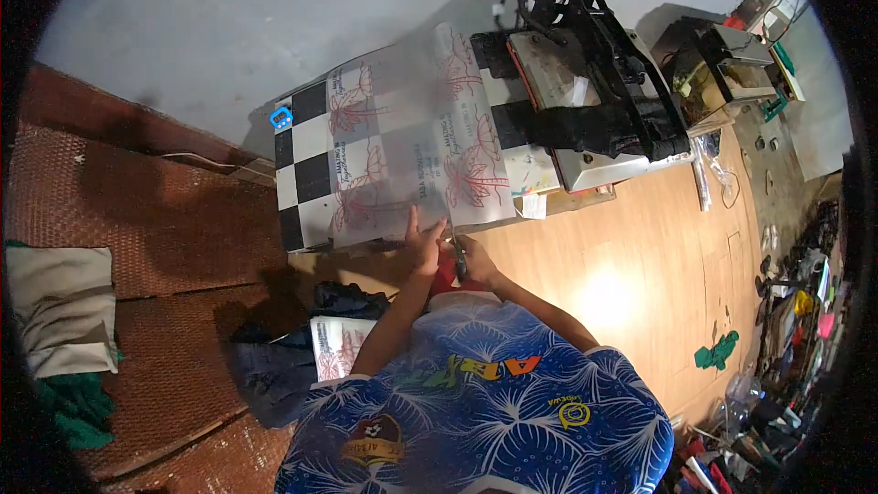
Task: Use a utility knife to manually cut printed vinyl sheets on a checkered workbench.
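A translucent printed film sheet (402,165) with red palm-tree pictures and dark lettering lies over a checkered table top (311,179). My left hand (425,247) rests at the sheet's near edge, its fingers spread apart on the film. Close beside it, my right hand (477,261) is closed around the dark handles of scissors (460,265). Their blades point away from me, at the film's near edge. Whether the blades are parted is too small to tell.
A heat press (594,64) stands right of the film. A blue timer (281,117) sits at the table's left corner. Printed sheets (337,348) lie on dark cloth by my left arm. Green scrap cloth (717,350) lies on the wood-pattern floor, with clutter along the far right.
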`<state>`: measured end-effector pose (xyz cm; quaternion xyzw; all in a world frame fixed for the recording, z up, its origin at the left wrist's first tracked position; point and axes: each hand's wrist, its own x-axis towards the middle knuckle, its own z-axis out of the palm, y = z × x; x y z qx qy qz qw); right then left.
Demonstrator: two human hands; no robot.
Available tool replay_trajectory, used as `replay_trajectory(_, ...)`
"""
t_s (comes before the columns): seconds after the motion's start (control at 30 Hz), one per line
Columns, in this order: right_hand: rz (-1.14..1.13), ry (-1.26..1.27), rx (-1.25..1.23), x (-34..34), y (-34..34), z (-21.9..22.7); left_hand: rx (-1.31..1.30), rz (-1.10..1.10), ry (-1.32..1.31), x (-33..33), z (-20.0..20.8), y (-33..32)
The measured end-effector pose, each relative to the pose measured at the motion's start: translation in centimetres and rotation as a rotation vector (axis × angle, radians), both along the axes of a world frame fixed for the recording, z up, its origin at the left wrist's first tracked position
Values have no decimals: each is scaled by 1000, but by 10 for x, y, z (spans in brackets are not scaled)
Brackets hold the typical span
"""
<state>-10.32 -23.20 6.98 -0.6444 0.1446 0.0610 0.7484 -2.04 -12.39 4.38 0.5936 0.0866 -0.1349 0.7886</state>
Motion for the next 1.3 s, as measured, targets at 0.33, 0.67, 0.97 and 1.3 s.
replay_trajectory(0.33,-13,-11,-157,6,5,-48,-38,-4,111,2,-6,0)
replay_trajectory(0.67,-17,69,-139,4,4,-14,30,89,-19,5,-29,1)
replay_trajectory(0.97,-29,-77,-215,13,7,-56,-152,23,65,-2,5,-3)
replay_trajectory(1.3,0,-122,-188,17,9,-105,-2,31,-22,0,3,-2)
